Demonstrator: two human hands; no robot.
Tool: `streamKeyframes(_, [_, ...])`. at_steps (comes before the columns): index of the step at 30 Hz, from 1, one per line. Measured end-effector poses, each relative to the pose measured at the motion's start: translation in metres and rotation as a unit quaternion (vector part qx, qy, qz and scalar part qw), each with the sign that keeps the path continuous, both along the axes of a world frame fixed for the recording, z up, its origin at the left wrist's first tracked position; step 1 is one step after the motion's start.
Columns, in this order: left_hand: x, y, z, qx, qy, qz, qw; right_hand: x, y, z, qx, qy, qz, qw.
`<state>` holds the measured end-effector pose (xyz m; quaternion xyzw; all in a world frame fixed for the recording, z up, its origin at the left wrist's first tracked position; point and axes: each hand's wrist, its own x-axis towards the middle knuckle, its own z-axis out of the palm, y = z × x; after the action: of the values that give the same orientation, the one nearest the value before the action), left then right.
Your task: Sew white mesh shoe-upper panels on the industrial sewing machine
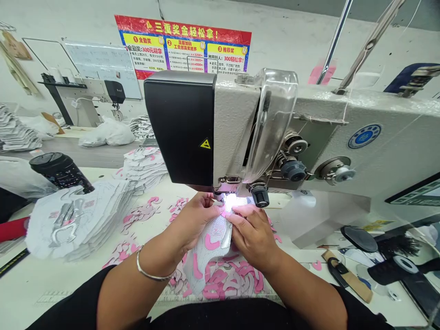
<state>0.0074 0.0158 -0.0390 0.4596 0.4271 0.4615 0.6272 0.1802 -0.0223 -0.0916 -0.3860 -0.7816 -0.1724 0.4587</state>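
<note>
white mesh upper [209, 247] — clamped by left hand [194, 220] and right hand [252, 233] — needle area [231, 202] glare-washed

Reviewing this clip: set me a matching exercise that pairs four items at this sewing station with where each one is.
Items:
1. Silver bangle
2. Black bottle
3. Red and yellow poster
4. White mesh piece with pink patches

Places:
A. On the wall behind the sewing machine
B. Between the left hand and right hand, at the needle
C. Around the left wrist
D. Tilted beside the stacked white pieces

Right pairs: 1-C, 2-D, 3-A, 4-B
</note>
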Motion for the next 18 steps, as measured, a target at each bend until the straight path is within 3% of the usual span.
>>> streamKeyframes(7, [0.0026,-0.0039,0.0032,-0.019,-0.022,0.007,1.0,0.0003,-0.0003,0.0026,-0.002,0.003,0.003,1.0])
streamKeyframes(13, [0.0007,-0.0038,0.0037,-0.028,-0.046,-0.035,0.998,0.0009,-0.0017,0.0083,-0.007,-0.013,0.003,1.0])
streamKeyframes(18, [0.0015,-0.0026,0.0032,-0.032,-0.051,-0.021,0.998,0.0018,0.0007,0.0098,-0.001,-0.015,0.001,1.0])
